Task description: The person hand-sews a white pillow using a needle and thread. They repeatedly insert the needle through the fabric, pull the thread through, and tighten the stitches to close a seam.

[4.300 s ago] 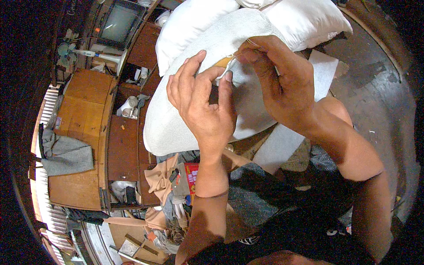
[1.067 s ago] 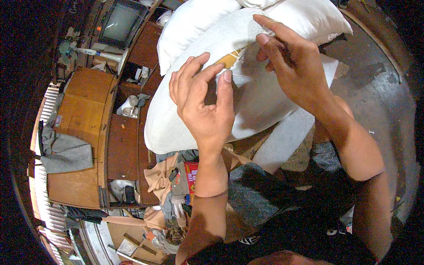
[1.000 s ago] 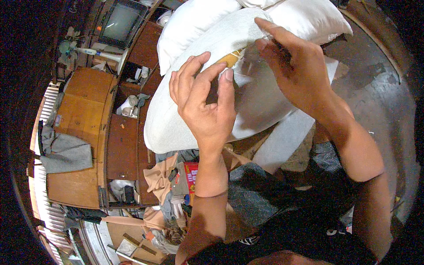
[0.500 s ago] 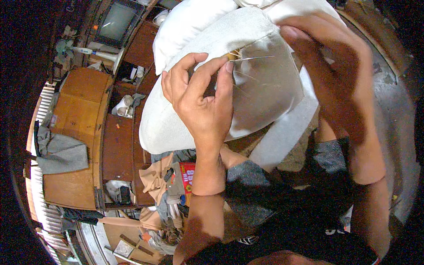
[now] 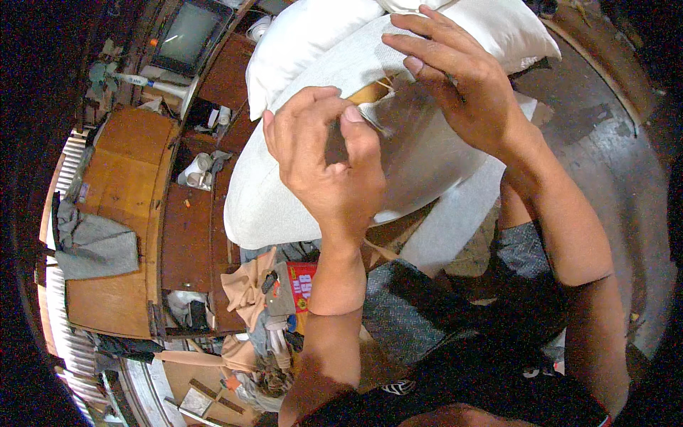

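Observation:
A light grey, cloth-covered cushion (image 5: 263, 206) lies before me, its seam parted over a yellow inner layer (image 5: 368, 93), with thin pale threads across the gap. My left hand (image 5: 327, 160) is closed at the near edge of the gap, thumb and forefinger pinching the cover. My right hand (image 5: 466, 89) is raised at the upper right of the opening, fingers stretched out and apart, with nothing clearly held. A needle is hard to make out at this moment; part of the thread is hidden by my fingers.
White pillows (image 5: 306, 32) sit behind the cushion. A wooden cabinet (image 5: 114, 235) with grey cloth (image 5: 99, 252) over it is at left, below a dark screen (image 5: 186, 39). Fabric scraps (image 5: 245, 285) and a red package (image 5: 302, 274) lie below left. A pale strip (image 5: 445, 220) is under the cushion.
My right hand has swung back leftward from the far right to the seam, fingers now spread. A needle that showed beside my left fingertips half a second ago is not clearly visible.

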Demonstrator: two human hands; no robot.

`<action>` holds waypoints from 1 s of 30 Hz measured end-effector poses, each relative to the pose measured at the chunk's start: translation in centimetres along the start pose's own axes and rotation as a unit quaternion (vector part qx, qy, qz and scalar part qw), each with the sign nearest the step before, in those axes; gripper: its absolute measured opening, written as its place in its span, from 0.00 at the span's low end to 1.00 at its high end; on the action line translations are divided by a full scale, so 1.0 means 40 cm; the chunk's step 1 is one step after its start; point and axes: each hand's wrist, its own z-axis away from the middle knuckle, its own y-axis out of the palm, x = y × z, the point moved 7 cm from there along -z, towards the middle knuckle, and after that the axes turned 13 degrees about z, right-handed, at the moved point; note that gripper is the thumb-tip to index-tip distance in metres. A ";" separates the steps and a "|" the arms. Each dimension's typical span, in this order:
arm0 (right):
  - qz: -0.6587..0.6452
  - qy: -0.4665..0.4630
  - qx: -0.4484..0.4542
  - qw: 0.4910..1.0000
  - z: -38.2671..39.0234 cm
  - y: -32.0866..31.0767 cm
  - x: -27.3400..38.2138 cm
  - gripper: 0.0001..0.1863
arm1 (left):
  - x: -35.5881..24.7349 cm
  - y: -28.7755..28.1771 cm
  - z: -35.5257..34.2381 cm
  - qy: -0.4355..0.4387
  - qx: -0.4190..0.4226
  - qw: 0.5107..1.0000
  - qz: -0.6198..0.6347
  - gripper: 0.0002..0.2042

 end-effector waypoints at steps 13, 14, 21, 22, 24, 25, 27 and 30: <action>-0.005 0.004 -0.010 1.000 0.003 0.032 -0.008 0.16 | -0.010 0.010 -0.012 0.044 0.033 0.997 -0.046 0.06; -0.004 0.013 -0.005 1.000 0.003 0.035 -0.013 0.16 | -0.007 0.000 -0.012 0.038 0.013 0.999 -0.024 0.05; 0.050 -0.029 -0.001 0.998 0.001 0.024 0.020 0.16 | 0.022 -0.089 -0.014 0.015 -0.092 0.995 0.027 0.03; 0.046 -0.021 0.001 0.999 0.002 0.031 0.025 0.16 | 0.022 -0.112 -0.017 0.024 -0.104 0.994 -0.005 0.03; 0.072 -0.003 0.001 0.997 0.001 0.019 -0.018 0.17 | 0.049 -0.210 -0.041 0.001 -0.204 0.971 0.128 0.04; 0.078 0.007 0.000 0.997 0.005 0.020 -0.034 0.17 | 0.028 -0.267 -0.048 0.026 -0.265 0.954 0.141 0.05; 0.059 0.043 0.005 0.997 0.007 0.031 -0.036 0.17 | 0.015 -0.388 -0.064 -0.003 -0.310 0.937 0.159 0.07; 0.050 0.006 0.011 0.999 0.001 0.021 -0.021 0.16 | 0.077 -0.499 -0.093 -0.058 -0.274 0.919 0.277 0.09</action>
